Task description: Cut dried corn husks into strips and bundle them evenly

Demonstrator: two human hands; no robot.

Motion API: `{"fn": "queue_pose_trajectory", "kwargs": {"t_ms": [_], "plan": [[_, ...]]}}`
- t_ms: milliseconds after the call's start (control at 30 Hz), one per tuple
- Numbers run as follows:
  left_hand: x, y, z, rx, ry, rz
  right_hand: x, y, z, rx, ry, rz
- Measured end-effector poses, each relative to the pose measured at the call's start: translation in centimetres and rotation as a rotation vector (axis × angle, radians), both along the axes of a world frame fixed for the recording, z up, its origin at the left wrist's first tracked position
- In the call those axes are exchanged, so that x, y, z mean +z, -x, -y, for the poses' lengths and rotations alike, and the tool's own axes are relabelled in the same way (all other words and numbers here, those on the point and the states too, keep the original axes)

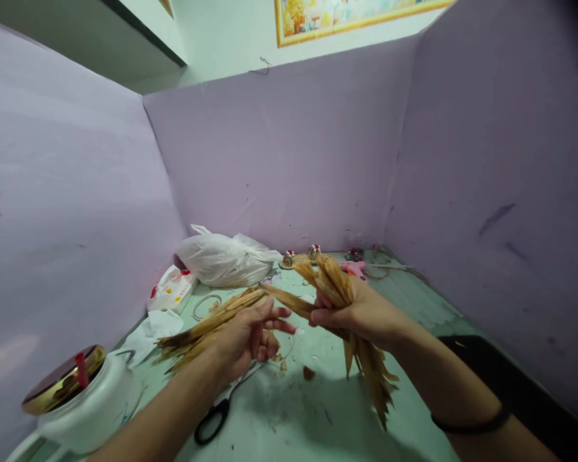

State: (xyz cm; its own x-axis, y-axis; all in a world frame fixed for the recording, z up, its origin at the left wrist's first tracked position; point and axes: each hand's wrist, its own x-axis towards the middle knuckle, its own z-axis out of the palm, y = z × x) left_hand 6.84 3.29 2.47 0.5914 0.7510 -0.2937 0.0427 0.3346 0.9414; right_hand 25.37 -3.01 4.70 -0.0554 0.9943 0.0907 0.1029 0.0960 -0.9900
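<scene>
A bunch of dried, tan corn husks (334, 282) is gripped in my right hand (354, 311), with frayed ends hanging below the fist. One strip sticks out leftward from between the thumb and fingers. My left hand (257, 330) is apart from that bunch, its fingers spread and nothing seen in them. Behind and to the left of this hand lies a second pile of dried husks (207, 327) on the table. Partly under the left hand, scissors (216, 410) with black handles rest on the pale green surface.
A white pot (91, 398) with a gold lid stands at the front left. Behind it are a tissue pack (173, 289) and a tied white plastic bag (228, 256). A pink glue gun (354, 266) and small decorated pieces (301, 256) sit at the back. Purple panels (279, 160) enclose the table.
</scene>
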Motion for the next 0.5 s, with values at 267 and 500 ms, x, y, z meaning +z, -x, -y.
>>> {"fn": "queue_pose_trajectory", "kwargs": {"t_ms": [267, 500], "plan": [[-2.7, 0.3, 0.3, 0.026, -0.012, 0.328, -0.9, 1.0, -0.8, -0.072, 0.191, -0.062], [-5.8, 0.1, 2.1, -0.223, 0.033, 0.262, -2.5, 3.2, -2.2, -0.210, 0.139, -0.262]]}}
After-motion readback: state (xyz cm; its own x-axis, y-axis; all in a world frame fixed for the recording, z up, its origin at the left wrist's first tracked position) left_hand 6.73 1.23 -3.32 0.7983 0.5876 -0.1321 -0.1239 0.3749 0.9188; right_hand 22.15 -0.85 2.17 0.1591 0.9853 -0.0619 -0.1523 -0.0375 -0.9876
